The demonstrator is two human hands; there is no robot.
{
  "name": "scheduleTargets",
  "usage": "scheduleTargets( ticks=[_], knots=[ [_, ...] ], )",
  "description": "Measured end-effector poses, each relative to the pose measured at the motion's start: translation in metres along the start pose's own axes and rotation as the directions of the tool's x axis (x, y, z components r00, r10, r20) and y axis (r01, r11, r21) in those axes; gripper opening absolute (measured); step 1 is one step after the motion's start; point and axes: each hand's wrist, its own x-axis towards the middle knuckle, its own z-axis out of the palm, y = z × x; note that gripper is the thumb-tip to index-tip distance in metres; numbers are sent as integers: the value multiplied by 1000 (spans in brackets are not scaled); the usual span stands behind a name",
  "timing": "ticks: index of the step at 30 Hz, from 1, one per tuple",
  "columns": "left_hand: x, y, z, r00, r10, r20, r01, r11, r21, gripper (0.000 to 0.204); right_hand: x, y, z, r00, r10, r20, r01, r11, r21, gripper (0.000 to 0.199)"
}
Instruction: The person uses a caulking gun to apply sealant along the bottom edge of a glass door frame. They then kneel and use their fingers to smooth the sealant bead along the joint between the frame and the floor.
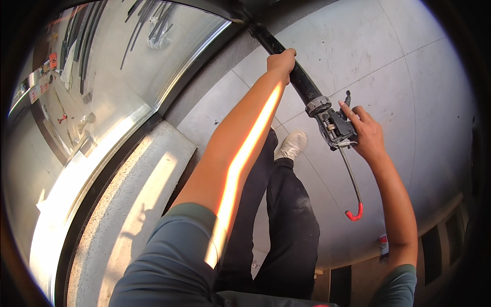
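A long black caulking gun [306, 84] slants across the upper middle, its front end up against the dark frame corner [244, 21]. My left hand [283, 62] is wrapped round its barrel near that front end. At the rear, my right hand [367, 134] grips the handle, with the index finger stretched out beside the trigger. Behind the barrel's grey ring sits the worn metal trigger housing [335, 128]. From it a thin steel rod [351, 171] runs back toward me and ends in a red hooked tip [354, 214]. The nozzle's very tip is hard to make out.
A glass pane [169, 56] in a dark frame stands on the left, with black strips and tools visible through it. Below it runs a sunlit stone ledge [128, 204]. Pale floor tiles [409, 102] spread to the right. My shoe [292, 145] stands beneath the gun.
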Motion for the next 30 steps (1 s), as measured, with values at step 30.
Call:
scheduleTargets(
  ticks=[30],
  knots=[
    [-16,-11,-10,983,109,145,-141,964,228,106,-35,-138,116,790,547,278,-145,-273,951,58]
  ],
)
